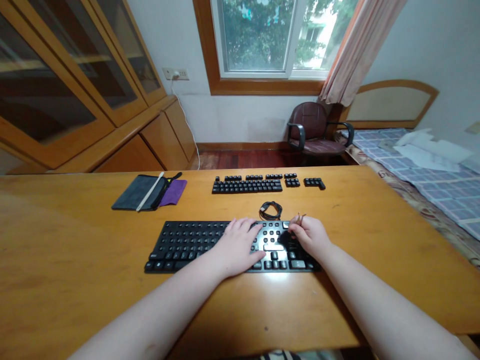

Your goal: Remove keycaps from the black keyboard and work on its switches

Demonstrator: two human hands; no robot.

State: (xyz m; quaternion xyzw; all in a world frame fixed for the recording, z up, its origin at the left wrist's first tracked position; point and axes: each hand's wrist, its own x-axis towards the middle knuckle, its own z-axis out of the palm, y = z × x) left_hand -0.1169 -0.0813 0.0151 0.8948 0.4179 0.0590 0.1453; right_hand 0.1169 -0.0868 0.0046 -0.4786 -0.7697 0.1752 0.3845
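A black keyboard [180, 245] lies on the wooden desk in front of me. Many of its upper keys are off, leaving small key stems bare, while the lower rows still carry caps. My left hand [240, 245] rests flat across its middle with the fingers spread. Over the right-hand part, my right hand [309, 236] is closed in a pinch around a small tool [300, 218] with thin brownish prongs; its lower end is hidden, so I cannot make out its kind. Removed black keycaps [247, 186] stand in rows beyond the keyboard.
A coiled black cable [270, 210] sits just behind the keyboard. To the left are a dark grey pouch [131, 194], a pale flat stick [150, 192] and a purple cloth [173, 192]. Past the desk [75, 280] stand a chair [309, 125] and a bed [416, 150].
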